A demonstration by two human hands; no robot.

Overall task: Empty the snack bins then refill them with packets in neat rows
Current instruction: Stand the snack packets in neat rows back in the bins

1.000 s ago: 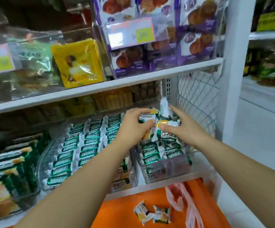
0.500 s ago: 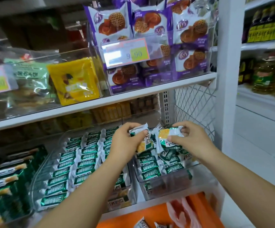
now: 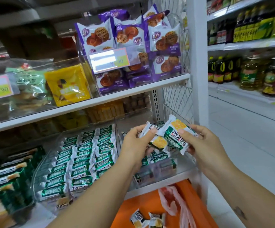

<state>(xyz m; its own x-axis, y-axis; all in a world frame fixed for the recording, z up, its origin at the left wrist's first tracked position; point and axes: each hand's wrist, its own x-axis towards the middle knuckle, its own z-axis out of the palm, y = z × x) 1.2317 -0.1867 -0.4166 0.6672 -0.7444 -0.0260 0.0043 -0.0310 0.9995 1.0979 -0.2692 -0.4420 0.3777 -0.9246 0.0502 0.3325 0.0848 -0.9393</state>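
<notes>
My left hand point(image 3: 136, 145) grips a green-and-white snack packet point(image 3: 156, 140) with a yellow cake picture. Beside it, my right hand point(image 3: 200, 143) pinches another such packet point(image 3: 177, 134). Both packets are held up above the right clear bin point(image 3: 164, 168), which still holds several of the same packets lying loosely. To its left, a wider clear bin point(image 3: 43, 163) holds several packets of the same kind point(image 3: 82, 155) in three neat rows.
An orange basket point(image 3: 143, 206) below the shelf holds two loose packets point(image 3: 147, 218) and a pink plastic bag point(image 3: 174, 201). The shelf above carries purple cookie packs point(image 3: 133, 35), a yellow pack point(image 3: 67, 84) and price tags. Oil bottles point(image 3: 250, 73) stand on the right-hand shelves.
Both hands have lifted out of the right bin, each with a packet, and pulled back toward me. The camera has tilted upward.
</notes>
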